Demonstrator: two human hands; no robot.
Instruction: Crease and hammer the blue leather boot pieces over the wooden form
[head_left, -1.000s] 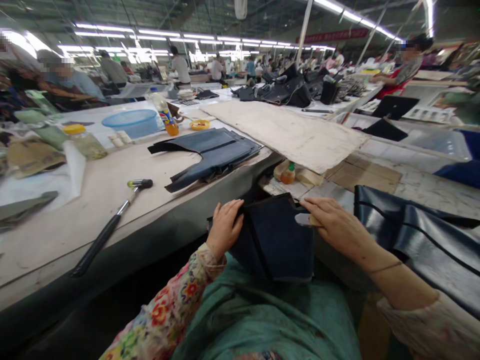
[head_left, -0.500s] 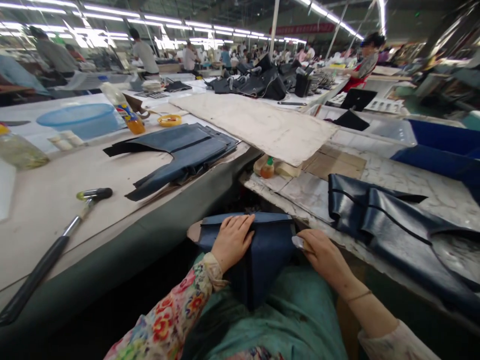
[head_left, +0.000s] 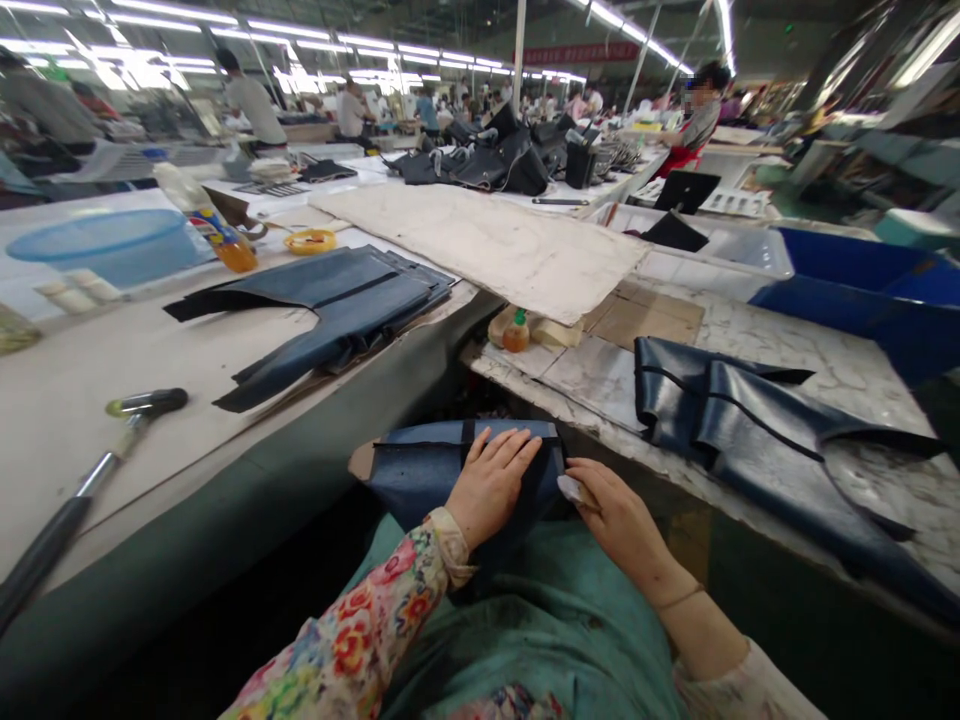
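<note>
A dark blue leather piece (head_left: 420,482) with a black strip across it rests over my lap, a tan edge (head_left: 361,462) showing at its left end. My left hand (head_left: 491,488) lies flat on its upper part, fingers stretched out. At the right edge of the leather, my right hand (head_left: 622,515) is closed round a small tool (head_left: 574,491) with a pale, flat tip; its handle is mostly hidden in the fingers. A green cloth (head_left: 525,610) covers my lap under the leather.
Left bench: a mallet (head_left: 90,475), stacked blue leather pieces (head_left: 352,290), a bottle (head_left: 217,235), a yellow tape roll (head_left: 310,241) and a blue basin (head_left: 112,245). Right bench: more blue leather (head_left: 757,420), a small orange bottle (head_left: 516,332) and a blue bin (head_left: 840,300). A person (head_left: 697,120) stands beyond.
My left hand has slid right across the leather, toward its right end. The leather's upper face is turned more toward me. The view has swung slightly right; the tool stays at the right edge.
</note>
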